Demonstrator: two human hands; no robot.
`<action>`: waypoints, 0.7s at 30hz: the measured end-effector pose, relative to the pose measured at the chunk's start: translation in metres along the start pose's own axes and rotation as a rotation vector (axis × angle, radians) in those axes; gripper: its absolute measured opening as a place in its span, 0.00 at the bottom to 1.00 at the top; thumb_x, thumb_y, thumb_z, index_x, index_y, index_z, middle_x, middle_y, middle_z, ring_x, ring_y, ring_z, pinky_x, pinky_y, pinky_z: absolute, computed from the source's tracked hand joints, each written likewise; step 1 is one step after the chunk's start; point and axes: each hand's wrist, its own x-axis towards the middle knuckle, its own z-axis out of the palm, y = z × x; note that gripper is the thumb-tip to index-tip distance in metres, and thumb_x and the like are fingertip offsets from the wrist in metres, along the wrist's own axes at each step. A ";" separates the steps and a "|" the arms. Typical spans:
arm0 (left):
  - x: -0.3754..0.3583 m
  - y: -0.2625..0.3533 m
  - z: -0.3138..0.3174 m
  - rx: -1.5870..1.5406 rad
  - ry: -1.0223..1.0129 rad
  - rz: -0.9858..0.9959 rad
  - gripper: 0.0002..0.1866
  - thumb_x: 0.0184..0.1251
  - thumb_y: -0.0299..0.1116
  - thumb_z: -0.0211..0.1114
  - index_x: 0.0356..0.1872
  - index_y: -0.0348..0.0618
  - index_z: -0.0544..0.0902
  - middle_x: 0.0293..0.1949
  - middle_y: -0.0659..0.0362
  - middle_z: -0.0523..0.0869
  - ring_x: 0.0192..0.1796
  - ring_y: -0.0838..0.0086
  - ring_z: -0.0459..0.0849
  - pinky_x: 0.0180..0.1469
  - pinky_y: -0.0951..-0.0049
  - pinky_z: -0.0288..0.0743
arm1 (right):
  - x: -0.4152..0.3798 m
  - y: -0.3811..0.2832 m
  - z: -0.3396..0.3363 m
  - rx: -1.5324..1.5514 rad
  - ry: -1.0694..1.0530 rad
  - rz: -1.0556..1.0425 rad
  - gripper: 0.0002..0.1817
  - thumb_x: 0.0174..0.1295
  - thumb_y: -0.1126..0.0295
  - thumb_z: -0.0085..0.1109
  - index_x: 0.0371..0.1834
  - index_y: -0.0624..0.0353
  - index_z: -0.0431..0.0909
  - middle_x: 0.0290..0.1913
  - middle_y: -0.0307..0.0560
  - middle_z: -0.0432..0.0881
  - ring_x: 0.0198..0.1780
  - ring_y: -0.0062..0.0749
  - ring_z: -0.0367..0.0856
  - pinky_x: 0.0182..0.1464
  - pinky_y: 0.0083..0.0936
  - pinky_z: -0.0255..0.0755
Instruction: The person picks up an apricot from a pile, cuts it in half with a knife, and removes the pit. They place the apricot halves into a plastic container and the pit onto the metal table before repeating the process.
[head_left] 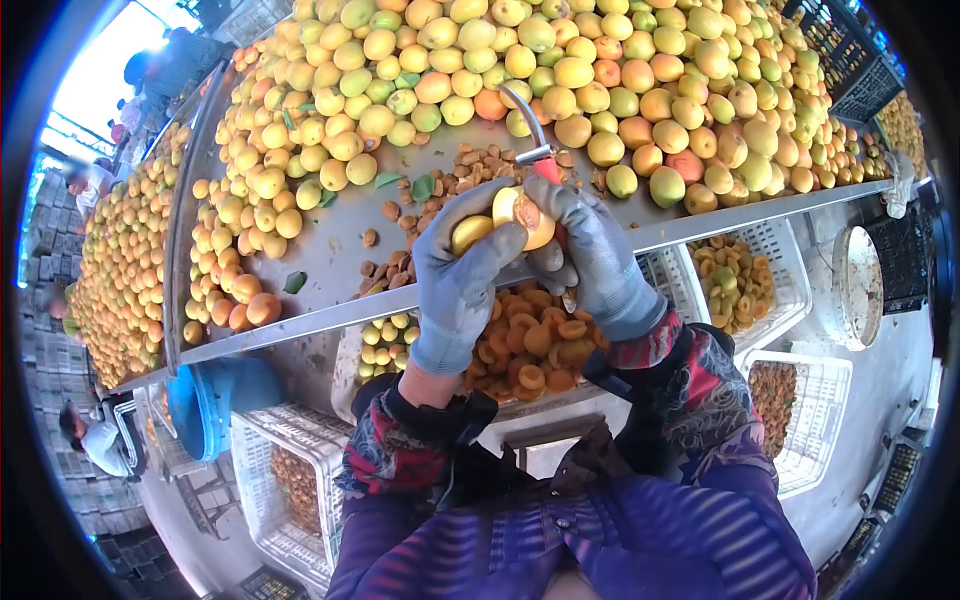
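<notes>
My left hand [455, 275], in a grey glove, is closed around apricots, a yellow one [471, 233] and an opened one [524, 217] whose cut flesh shows. Also gloved, my right hand [590, 245] has its fingers wrapped around a red-handled knife [546, 168] with a curved metal blade that points up and away. Its fingers touch the right side of the opened apricot. Both hands are side by side over the table's front edge. Brown pits [480, 168] lie on the metal table just beyond them, and halved apricots [535, 340] fill a container below.
Whole apricots are heaped on the metal table [330, 240]. White crates [290, 425] [835, 385] stand low on both sides. A blue barrel [205, 405] is at the lower left, a white bucket [858, 290] at the right. Other people are at the far left.
</notes>
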 end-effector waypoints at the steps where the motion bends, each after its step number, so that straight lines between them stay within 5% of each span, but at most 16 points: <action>1: 0.000 0.002 0.001 -0.100 0.013 -0.112 0.18 0.58 0.25 0.68 0.50 0.32 0.80 0.43 0.58 0.83 0.45 0.79 0.80 0.48 0.78 0.74 | -0.001 -0.003 0.003 -0.088 0.047 -0.063 0.16 0.66 0.55 0.54 0.38 0.59 0.76 0.16 0.34 0.71 0.13 0.17 0.66 0.16 0.15 0.59; 4: 0.003 0.008 -0.007 -0.142 0.006 -0.214 0.16 0.60 0.26 0.66 0.50 0.33 0.80 0.42 0.58 0.83 0.44 0.78 0.81 0.45 0.79 0.76 | 0.001 -0.014 0.008 -0.378 0.043 -0.137 0.14 0.66 0.58 0.56 0.39 0.60 0.75 0.21 0.33 0.73 0.18 0.13 0.70 0.20 0.12 0.62; 8: 0.009 -0.004 -0.013 -0.059 0.076 -0.039 0.15 0.63 0.27 0.64 0.49 0.34 0.80 0.41 0.57 0.83 0.41 0.76 0.83 0.38 0.79 0.80 | 0.002 0.000 0.007 -0.377 -0.007 -0.250 0.12 0.64 0.63 0.60 0.40 0.60 0.74 0.26 0.31 0.74 0.24 0.10 0.71 0.24 0.11 0.65; 10: 0.004 0.008 -0.010 -0.152 0.101 -0.141 0.14 0.63 0.28 0.63 0.48 0.34 0.80 0.41 0.57 0.83 0.39 0.75 0.84 0.37 0.78 0.81 | 0.002 0.004 0.012 -0.378 -0.048 -0.254 0.11 0.63 0.66 0.62 0.40 0.60 0.73 0.29 0.31 0.74 0.27 0.08 0.70 0.26 0.11 0.66; 14: 0.001 0.006 -0.013 -0.349 0.138 -0.256 0.12 0.66 0.30 0.60 0.46 0.33 0.80 0.40 0.55 0.84 0.36 0.70 0.85 0.36 0.73 0.83 | 0.002 0.000 0.014 -0.284 -0.076 -0.155 0.10 0.61 0.70 0.63 0.41 0.60 0.73 0.29 0.31 0.75 0.26 0.09 0.71 0.27 0.11 0.68; 21: 0.000 -0.013 -0.024 -0.543 -0.047 -0.331 0.15 0.68 0.35 0.59 0.46 0.31 0.77 0.39 0.53 0.84 0.35 0.70 0.85 0.33 0.75 0.82 | 0.000 -0.004 0.014 -0.162 -0.058 -0.075 0.12 0.62 0.62 0.61 0.41 0.58 0.77 0.19 0.35 0.76 0.15 0.12 0.69 0.20 0.15 0.66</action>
